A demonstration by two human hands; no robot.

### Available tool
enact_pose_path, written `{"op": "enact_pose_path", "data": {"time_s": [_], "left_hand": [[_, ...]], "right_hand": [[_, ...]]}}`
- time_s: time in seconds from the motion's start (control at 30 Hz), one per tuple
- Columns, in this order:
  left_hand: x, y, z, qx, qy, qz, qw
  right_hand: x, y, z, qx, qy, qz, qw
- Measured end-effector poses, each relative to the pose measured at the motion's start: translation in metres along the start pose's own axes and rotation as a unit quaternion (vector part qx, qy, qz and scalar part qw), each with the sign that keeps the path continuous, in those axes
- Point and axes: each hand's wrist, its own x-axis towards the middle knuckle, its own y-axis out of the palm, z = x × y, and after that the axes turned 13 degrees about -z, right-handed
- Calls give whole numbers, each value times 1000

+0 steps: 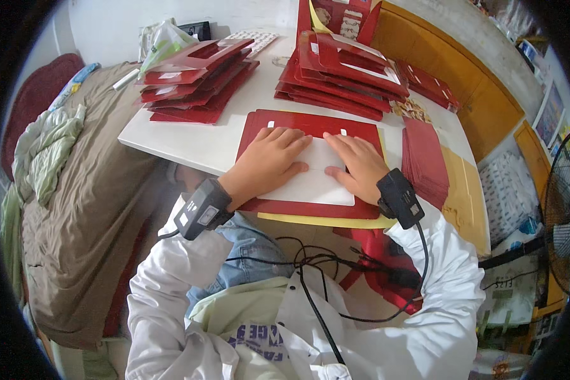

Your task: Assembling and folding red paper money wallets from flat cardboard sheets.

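Observation:
A flat red cardboard sheet (297,118) lies on the table right in front of me, with a white rectangular panel (316,187) in its middle. My left hand (266,161) rests on the left part of the panel, palm down and fingers stretched. On the right part lies my right hand (359,166), also flat, with the fingers apart. Neither hand grips anything. Two small white tabs show near the fingertips. Beneath the red sheet, the edge of a yellow sheet (326,221) sticks out along the near side. Both wrists wear black strapped devices.
Stacks of red cardboard frames stand at the back left (196,95) and back right (335,95) of the white table (171,136). Right of my hands lie a pile of narrow red cards (422,155) and yellow sheets (465,202). Black cables (310,259) hang over my lap.

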Motion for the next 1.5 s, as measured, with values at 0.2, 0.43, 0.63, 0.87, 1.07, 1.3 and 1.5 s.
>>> {"op": "enact_pose_path", "data": {"time_s": [0.2,0.43,0.63,0.87,1.07,1.3,1.5], "left_hand": [[4,-4,-5,8,-14,44,999],[6,-5,-8,-24,24,-27,999],[3,-8,-13,-31,62,-10,998],[4,-17,-8,26,62,-28,997],[12,-25,-11,-81,-28,-2,996],[30,-41,-21,-134,-176,133,966],[35,-42,-15,-168,-219,176,945]], "right_hand": [[3,4,0,-4,-30,-38,999],[5,-2,10,-27,-74,-89,993],[2,0,10,-25,-99,-56,993],[2,-9,12,-41,-78,-83,993],[6,-12,13,125,67,-68,988],[9,-13,12,288,186,-15,939],[14,-11,13,321,211,-16,923]]}}
